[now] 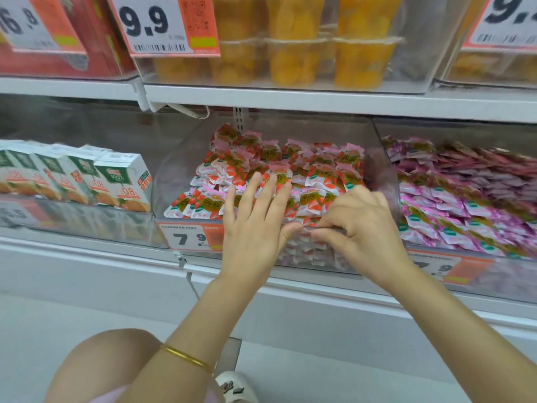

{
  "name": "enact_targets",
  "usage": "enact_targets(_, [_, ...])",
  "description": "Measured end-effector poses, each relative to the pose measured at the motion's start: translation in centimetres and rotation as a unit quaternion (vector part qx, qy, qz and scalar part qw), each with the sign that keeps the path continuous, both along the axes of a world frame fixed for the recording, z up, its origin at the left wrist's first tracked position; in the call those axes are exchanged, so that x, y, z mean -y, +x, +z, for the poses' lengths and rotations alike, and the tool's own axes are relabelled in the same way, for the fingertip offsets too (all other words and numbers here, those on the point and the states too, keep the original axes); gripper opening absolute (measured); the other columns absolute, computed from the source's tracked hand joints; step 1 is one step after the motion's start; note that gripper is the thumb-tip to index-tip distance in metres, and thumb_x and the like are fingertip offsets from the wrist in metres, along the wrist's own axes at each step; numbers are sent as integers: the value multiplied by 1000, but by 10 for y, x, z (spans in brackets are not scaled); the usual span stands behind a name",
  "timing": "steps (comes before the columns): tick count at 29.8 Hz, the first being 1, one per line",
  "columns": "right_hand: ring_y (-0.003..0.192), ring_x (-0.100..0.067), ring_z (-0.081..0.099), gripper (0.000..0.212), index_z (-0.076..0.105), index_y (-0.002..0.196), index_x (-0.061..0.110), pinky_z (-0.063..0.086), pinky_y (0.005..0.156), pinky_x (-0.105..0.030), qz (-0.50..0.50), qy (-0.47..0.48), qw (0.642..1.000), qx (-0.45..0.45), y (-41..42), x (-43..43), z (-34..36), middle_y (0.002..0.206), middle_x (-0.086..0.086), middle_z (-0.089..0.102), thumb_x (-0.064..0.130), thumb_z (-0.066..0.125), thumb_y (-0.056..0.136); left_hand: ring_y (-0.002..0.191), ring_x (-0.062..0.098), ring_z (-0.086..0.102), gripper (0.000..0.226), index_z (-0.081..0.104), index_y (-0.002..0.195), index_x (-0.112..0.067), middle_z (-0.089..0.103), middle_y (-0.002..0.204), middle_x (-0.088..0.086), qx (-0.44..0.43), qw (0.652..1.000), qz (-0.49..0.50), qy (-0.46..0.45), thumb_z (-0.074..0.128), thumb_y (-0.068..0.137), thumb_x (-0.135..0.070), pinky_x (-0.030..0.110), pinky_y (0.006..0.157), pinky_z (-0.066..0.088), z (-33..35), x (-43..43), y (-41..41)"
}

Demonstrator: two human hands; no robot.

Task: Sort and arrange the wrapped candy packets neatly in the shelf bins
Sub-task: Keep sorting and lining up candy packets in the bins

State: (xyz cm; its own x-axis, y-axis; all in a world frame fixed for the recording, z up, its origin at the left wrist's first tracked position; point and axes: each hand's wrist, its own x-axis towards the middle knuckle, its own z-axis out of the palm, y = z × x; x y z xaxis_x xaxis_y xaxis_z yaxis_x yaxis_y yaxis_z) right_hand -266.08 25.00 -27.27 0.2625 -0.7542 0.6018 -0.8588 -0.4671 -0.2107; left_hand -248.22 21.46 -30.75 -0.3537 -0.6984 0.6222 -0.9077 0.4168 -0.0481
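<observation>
We pressed the flat, released left hand [255, 225] on the mostly ordered red packets [290, 175]; the right hand [357, 225] pinched front-row packets; front rows remained.

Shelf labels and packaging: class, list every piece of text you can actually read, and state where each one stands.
"9.9": price tag above the red candy bin.
"7.9": price tag on that clear bin.
"7.9": blurred tag under the pink candies.
"100%": juice cartons.
Candy wrappers, barcodes and fine print: too blurred to read.

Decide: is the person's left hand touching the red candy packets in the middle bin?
Touching. The head view shows the left hand lying flat, fingers spread, on the red candy packets.
</observation>
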Motion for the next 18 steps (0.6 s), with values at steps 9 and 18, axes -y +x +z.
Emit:
enact_targets(9, [80,-18,46,23,67,65,21,17,69,-26,0,-24,1000,-20,-5,6,13,68,8,59,40,64,76,135,26,38,63,50,134,-18,49,141,3,-12,1000,-6,-19,19,95,-56,52,111,17,15,7,-7])
enact_targets(18, [79,-13,41,34,66,64,19,19,70,-25,10,4,1000,3,-4,1,-10,67,7,58,47,54,78,136,28,36,63,50,134,-15,48,141,6,17,1000,-16,8,21,96,-55,54,111,18,-3,0,-2])
